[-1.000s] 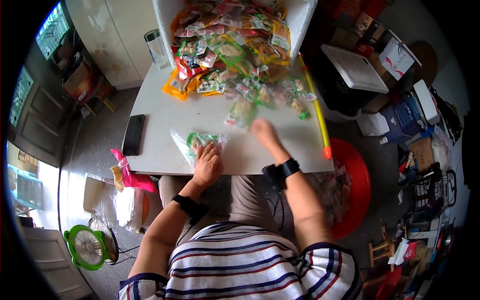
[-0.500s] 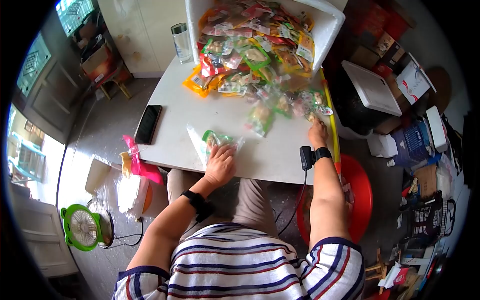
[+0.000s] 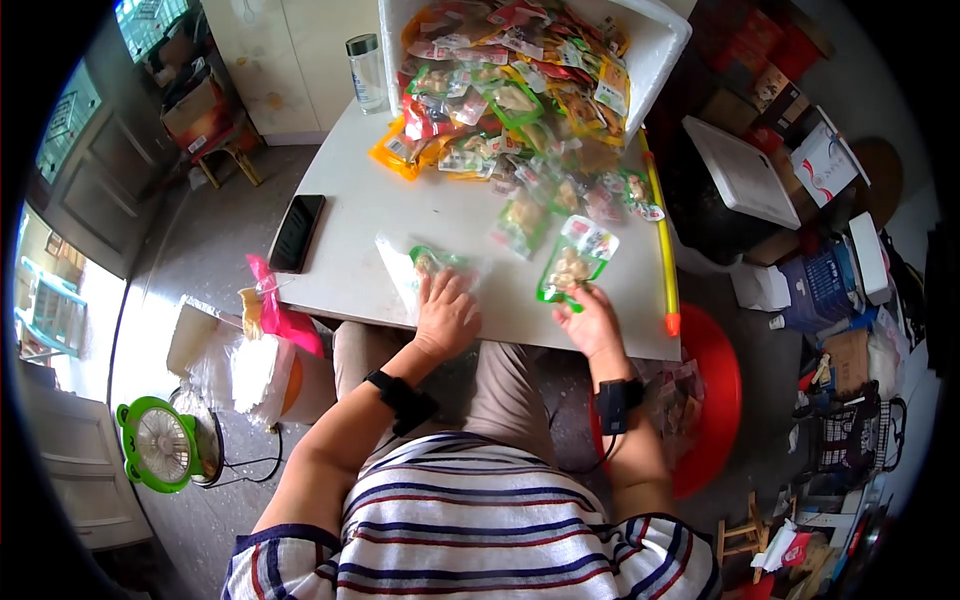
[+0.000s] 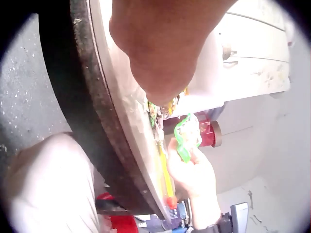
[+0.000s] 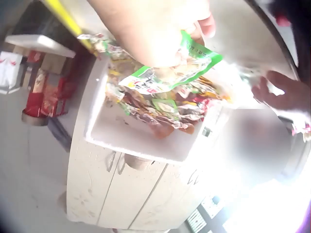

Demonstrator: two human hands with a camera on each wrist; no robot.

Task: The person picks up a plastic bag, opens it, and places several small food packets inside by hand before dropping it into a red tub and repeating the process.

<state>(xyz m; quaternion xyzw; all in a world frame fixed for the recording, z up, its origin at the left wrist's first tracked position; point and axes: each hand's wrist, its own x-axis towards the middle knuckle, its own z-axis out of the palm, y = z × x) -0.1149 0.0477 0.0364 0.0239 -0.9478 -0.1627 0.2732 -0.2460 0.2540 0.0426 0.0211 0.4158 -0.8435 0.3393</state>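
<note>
The phone lies left of the left hand, whose loosely extended fingers rest on a clear bag, partly hiding it. Beyond both hands, a heap spills from a box cut off by the head view. The right hand pinches a green-edged packet; right of it lies a yellow stick.

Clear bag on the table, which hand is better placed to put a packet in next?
Probably the right hand: it pinches a green-edged packet near the bag, while the left hand rests on the bag and could steady it.
</note>
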